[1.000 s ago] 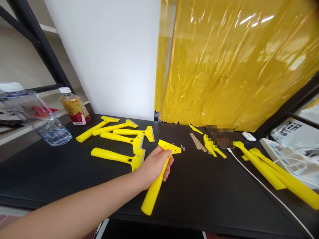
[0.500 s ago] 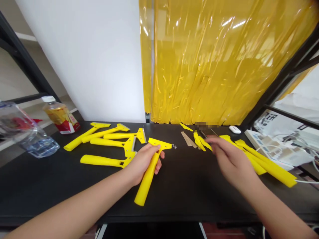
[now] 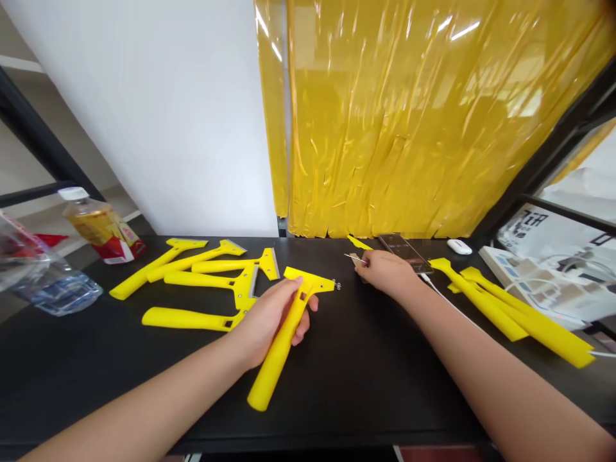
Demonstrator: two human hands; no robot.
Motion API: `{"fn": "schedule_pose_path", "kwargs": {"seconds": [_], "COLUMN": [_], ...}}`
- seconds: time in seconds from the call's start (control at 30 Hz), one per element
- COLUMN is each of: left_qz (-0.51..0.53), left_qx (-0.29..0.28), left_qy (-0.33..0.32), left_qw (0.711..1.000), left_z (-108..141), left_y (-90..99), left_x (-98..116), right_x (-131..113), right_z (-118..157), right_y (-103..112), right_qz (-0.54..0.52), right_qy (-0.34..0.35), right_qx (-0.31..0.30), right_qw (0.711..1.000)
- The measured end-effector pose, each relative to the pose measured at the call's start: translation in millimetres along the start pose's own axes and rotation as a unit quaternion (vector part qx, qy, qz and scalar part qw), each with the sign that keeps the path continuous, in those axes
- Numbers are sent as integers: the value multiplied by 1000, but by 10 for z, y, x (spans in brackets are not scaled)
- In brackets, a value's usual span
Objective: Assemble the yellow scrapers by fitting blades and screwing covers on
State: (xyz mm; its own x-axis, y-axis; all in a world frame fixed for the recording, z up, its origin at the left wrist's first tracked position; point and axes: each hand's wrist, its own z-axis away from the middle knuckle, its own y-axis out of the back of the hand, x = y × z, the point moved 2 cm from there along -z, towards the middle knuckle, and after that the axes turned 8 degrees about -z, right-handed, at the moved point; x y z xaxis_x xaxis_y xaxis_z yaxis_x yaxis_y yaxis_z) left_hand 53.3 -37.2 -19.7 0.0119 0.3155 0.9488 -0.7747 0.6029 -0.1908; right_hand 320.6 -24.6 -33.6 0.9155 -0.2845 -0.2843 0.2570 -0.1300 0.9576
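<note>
Two hands flank a yellow plastic scraper (image 3: 274, 369): the left hand (image 3: 269, 321) wraps its handle, which slants toward the person; the right hand (image 3: 387, 271), right of its head, pinches a thin metal pin (image 3: 353, 258).

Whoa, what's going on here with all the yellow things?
A person is holding a yellow scraper in their left hand, close to some tiny metal bits. Their right hand is at a thin metal strip beside a phone, but I can't tell if it's gripping. More scrapers lie on the black table.
</note>
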Motion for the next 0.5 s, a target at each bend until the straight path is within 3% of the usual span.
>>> {"fn": "schedule_pose_path", "kwargs": {"seconds": [0.17,0.5], "left_qz": [73,100], "left_qx": [-32,-54], "left_qy": [-35,34], "left_qw": [996,993], "left_z": [-3,2], "left_y": [57,26], "left_x": [45,3], "right_x": [23,16], "right_z": [-21,-34], "right_y": [14,-34], "right_qz": [-2,-43], "right_qy": [-12,-8], "right_qx": [9,2], "right_qw": [1000,999]}}
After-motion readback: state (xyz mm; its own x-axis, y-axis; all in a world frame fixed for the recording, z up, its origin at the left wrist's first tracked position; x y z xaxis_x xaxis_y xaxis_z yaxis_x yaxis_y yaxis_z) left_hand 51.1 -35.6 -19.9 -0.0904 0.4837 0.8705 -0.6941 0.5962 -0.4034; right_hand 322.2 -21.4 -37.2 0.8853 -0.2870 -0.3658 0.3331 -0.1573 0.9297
